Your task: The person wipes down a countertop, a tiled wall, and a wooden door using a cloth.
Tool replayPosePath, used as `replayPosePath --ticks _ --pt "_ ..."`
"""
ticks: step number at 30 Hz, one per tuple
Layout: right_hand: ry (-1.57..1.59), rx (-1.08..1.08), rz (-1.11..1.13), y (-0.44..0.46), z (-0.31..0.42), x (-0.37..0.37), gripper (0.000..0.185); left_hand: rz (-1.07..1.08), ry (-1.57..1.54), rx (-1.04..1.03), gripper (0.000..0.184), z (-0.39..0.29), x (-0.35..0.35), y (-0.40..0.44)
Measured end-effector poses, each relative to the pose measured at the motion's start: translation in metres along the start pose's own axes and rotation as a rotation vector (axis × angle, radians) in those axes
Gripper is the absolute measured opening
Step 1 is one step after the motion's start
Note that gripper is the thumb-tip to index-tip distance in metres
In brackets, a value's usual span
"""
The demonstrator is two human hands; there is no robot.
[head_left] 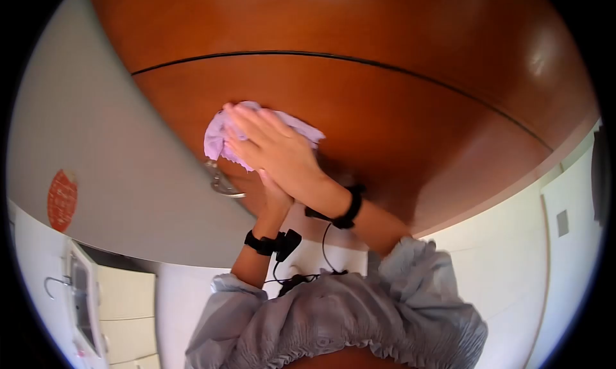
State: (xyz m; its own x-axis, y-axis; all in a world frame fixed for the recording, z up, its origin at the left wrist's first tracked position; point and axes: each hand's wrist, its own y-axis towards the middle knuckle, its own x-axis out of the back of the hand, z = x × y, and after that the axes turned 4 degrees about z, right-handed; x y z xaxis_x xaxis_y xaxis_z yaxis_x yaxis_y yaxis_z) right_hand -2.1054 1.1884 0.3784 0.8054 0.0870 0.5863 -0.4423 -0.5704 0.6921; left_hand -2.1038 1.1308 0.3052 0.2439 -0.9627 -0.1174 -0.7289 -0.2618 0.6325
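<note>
A crumpled light purple cloth [215, 138] lies against a glossy reddish-brown wooden surface [398, 112]. My right hand [279, 154] rests on the cloth with its fingers stretched out, pressing it flat rather than gripping it. Below and partly behind it is my left hand [274, 188], touching the underside of the right palm; its fingers are mostly hidden. Part of the cloth shows above and to the right of the right hand's fingers. A metal handle [223, 183] is just left of my left hand, at the wood's edge.
A thin dark seam [295, 52] crosses the wood. On the left is a grey surface [115, 144] with a red oval sticker [62, 201]. Pale drawers [127, 293] stand at the lower left. Black wrist straps with cables hang near both wrists.
</note>
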Motion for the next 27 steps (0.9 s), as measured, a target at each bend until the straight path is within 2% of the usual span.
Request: replayPosePath --ticks 1,3,5,9,11,13,14,15,16,18,20,21,23,24,27 --pt "0.247 -0.026 -0.042 -0.021 -0.023 0.015 0.049 0.012 0.090 -0.108 0.086 -0.006 -0.019 -0.010" --pt "0.201 -0.128 -0.162 -0.054 -0.051 0.042 0.045 0.116 0.246 -0.349 0.088 -0.016 -0.053 -0.021" --pt "0.023 -0.282 -0.169 -0.095 -0.084 0.064 0.043 0.232 0.371 -0.628 0.090 -0.031 -0.090 -0.029" --pt "-0.157 -0.492 -0.296 -0.144 -0.135 0.099 0.034 0.311 0.395 -0.604 0.082 -0.081 -0.157 -0.066" --pt "-0.114 -0.532 -0.349 -0.187 -0.155 0.113 0.036 0.464 0.472 -0.612 0.075 -0.097 -0.182 -0.100" --pt "-0.145 -0.594 -0.377 -0.239 -0.152 0.102 0.049 0.563 0.517 -0.719 0.065 -0.094 -0.193 -0.125" --pt "-0.172 -0.648 -0.406 -0.270 -0.143 0.087 0.054 0.626 0.458 -0.759 0.060 -0.072 -0.194 -0.148" --pt "-0.104 -0.607 -0.418 -0.324 -0.135 0.063 0.059 0.692 0.398 -0.794 0.056 -0.050 -0.195 -0.170" --pt "-0.103 -0.591 -0.334 -0.372 -0.120 0.038 0.058 0.780 0.271 -0.779 0.053 -0.021 -0.193 -0.195" --pt "-0.044 -0.524 -0.179 -0.454 -0.089 -0.006 0.061 1.323 0.330 -0.172 0.049 0.026 -0.183 -0.242" --pt "0.027 -0.594 -0.057 -0.495 -0.054 -0.025 0.055 1.060 0.511 -0.452 0.045 0.036 -0.157 -0.252" --pt "0.024 -0.652 0.044 -0.505 -0.044 -0.030 0.051 0.980 0.444 -0.475 0.044 0.044 -0.153 -0.261" --pt "0.129 -0.655 -0.016 -0.492 -0.048 -0.030 0.045 0.845 0.286 -0.524 0.040 0.043 -0.149 -0.264" --pt "0.172 -0.671 -0.027 -0.489 -0.045 -0.023 0.042 1.022 0.347 -0.394 0.037 0.035 -0.143 -0.258" --pt "0.107 -0.410 0.008 -0.466 -0.051 -0.038 0.039 0.987 0.373 -0.469 0.038 0.048 -0.121 -0.252"
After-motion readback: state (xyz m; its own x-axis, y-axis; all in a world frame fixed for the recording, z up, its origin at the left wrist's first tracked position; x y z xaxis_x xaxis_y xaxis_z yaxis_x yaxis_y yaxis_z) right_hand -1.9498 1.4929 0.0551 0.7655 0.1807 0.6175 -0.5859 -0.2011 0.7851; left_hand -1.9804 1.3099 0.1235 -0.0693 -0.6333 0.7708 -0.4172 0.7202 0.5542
